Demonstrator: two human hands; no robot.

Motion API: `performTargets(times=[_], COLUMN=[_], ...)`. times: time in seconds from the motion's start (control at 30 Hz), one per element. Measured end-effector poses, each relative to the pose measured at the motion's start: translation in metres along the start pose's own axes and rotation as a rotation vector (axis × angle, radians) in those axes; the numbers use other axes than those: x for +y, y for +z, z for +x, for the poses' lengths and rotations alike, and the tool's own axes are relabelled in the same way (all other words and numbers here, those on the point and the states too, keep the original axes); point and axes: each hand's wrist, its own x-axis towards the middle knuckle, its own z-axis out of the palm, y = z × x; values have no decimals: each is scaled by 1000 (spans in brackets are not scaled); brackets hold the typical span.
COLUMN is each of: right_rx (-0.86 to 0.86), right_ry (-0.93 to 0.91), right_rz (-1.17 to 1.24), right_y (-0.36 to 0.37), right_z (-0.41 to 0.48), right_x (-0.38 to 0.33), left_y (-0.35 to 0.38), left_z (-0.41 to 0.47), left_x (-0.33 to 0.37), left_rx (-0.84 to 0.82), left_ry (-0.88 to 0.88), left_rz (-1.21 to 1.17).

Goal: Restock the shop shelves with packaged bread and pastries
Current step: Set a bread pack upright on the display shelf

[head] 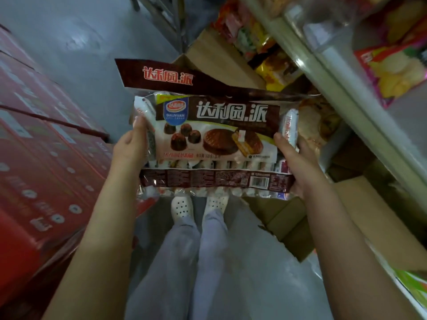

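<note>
I hold a large brown-and-clear bag of chocolate pies [212, 135] flat in front of me, above my feet. My left hand [131, 144] grips its left edge, thumb on top. At the bag's right edge my right hand [293, 155] grips it, thumb on the front and fingers hidden behind. Small white-wrapped pies show through the clear plastic. The shop shelf [342, 88] runs along the right, with packaged snacks on it.
Open cardboard boxes [219, 56] with more packaged goods sit on the floor under the shelf at right. A stack of red cartons [41, 158] lines the left side. Grey floor [69, 42] stretches ahead between them. My white shoes [182, 206] stand below the bag.
</note>
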Motion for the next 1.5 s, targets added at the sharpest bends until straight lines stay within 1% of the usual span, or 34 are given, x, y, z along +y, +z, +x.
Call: performTargets(times=[0.07, 0.23, 0.4, 0.5, 0.6, 0.67, 0.87, 1.07, 1.17, 1.3, 1.5], right_rx=[30, 75, 136, 166, 170, 175, 105, 250, 290, 382, 531], right_ry=[-26, -22, -65, -122, -167, -208, -316, -463, -518, -585, -669], right_rz=[14, 114, 181, 218, 254, 268, 303, 288, 278, 329, 428], right_y=[-8, -38, -85, -115, -148, -169, -222, -239, -247, -256, -258], right_z=[-20, -72, -110, -143, -182, -209, -282, -331, -352, -383, -423], right_x=[2, 15, 25, 28, 29, 26, 9, -22, -36, -53, -79], left_y=[-3, -3, 9, 11, 10, 9, 9, 0, -1, -3, -1], left_z=[-19, -69, -125, -176, -223, -249, -322, -368, -374, -395, -427], left_x=[5, 10, 1, -3, -12, -16, -12, 19, 37, 59, 98], left_rx=[-3, -13, -89, -149, -239, -244, -284, -408, -547, -679, -704], left_ry=[12, 131, 213, 313, 373, 433, 535, 643, 595, 621, 752], left_rz=[14, 49, 28, 53, 68, 76, 21, -72, -144, -151, -243])
